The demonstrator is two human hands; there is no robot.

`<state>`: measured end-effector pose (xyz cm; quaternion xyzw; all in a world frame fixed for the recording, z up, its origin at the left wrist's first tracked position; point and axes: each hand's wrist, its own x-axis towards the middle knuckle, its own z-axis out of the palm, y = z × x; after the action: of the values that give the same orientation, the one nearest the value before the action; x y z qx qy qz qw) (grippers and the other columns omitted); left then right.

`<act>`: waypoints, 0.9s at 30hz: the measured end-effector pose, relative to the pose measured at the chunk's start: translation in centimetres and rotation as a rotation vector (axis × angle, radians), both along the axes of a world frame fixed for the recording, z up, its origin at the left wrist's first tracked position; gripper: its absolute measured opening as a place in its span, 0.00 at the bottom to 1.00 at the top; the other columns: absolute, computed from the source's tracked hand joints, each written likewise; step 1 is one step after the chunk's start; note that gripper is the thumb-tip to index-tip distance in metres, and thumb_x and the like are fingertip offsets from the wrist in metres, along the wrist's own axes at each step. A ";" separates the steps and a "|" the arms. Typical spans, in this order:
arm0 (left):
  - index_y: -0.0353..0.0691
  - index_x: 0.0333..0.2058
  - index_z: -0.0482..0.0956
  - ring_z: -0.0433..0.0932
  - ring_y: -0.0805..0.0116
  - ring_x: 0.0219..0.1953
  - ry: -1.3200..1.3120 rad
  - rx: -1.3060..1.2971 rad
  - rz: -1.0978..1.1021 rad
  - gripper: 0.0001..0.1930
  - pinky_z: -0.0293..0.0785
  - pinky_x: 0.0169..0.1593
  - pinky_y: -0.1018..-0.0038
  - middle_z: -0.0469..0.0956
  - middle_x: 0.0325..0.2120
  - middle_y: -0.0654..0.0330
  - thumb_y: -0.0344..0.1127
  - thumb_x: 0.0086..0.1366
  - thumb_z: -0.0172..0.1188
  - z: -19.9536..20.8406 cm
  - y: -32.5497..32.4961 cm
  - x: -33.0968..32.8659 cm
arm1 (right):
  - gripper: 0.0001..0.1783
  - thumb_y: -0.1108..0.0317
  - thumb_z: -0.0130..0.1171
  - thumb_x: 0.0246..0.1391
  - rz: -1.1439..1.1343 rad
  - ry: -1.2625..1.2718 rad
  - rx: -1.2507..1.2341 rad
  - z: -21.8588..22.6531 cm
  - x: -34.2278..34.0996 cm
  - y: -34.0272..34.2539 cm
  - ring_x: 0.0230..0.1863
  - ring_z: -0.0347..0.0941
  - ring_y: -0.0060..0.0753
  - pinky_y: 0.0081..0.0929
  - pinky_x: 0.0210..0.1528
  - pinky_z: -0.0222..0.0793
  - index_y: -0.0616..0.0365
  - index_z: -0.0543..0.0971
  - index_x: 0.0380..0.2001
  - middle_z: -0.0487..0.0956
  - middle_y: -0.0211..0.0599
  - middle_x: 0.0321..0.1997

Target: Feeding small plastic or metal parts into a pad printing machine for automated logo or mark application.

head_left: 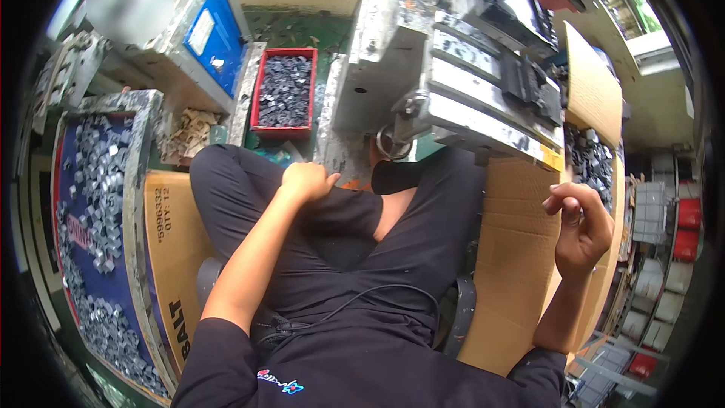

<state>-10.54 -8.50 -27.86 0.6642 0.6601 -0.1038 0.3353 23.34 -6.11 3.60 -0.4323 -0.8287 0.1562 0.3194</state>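
Note:
My left hand (308, 183) lies over my left thigh, back upward, with its thumb sticking out to the right. Its other fingers are folded under out of sight, so I cannot tell whether it holds anything. On the right my right hand (581, 228) is raised beside an open cardboard box (521, 227). Its fingers are loosely bent and apart, and nothing shows between them. Just beyond that hand, dark metal pieces (593, 159) fill part of the box. A machine vise (491, 91) with a black block on top stands ahead, right of centre.
Ahead, a red bin (283, 133) holds many small dark metal pieces. At left, a blue-lined tray (113, 283) carries scattered grey pieces; a cardboard carton (172, 249) stands beside it. A blue-fronted cabinet (215, 41) is at far left. Racks with red bins (687, 227) stand far right.

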 end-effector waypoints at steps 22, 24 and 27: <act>0.33 0.41 0.88 0.84 0.39 0.49 -0.010 0.079 -0.204 0.35 0.78 0.56 0.52 0.85 0.42 0.37 0.63 0.74 0.47 -1.8 4.3 4.4 | 0.24 0.48 0.49 0.75 -1.149 -0.345 -0.531 -5.3 32.0 -31.8 0.52 0.79 0.44 0.37 0.56 0.73 0.61 0.78 0.50 0.82 0.48 0.47; 0.33 0.41 0.89 0.84 0.39 0.49 -0.001 0.055 -0.213 0.34 0.77 0.56 0.52 0.85 0.41 0.37 0.62 0.73 0.48 -1.6 4.5 5.3 | 0.25 0.47 0.49 0.75 -1.212 -0.374 -0.662 -4.9 30.0 -32.7 0.50 0.79 0.45 0.37 0.54 0.73 0.62 0.78 0.47 0.82 0.49 0.45; 0.34 0.40 0.89 0.84 0.39 0.49 -0.009 0.093 -0.246 0.34 0.77 0.56 0.52 0.85 0.41 0.37 0.62 0.73 0.48 -1.7 4.9 6.1 | 0.29 0.42 0.48 0.74 -1.279 -0.416 -0.867 -3.8 26.8 -32.5 0.43 0.82 0.48 0.39 0.49 0.75 0.63 0.76 0.43 0.82 0.52 0.37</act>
<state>-4.45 -3.62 -29.56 0.7555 0.5761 -0.1104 0.2920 50.11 -38.64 -0.17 -0.9297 -0.3281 0.1671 -0.0108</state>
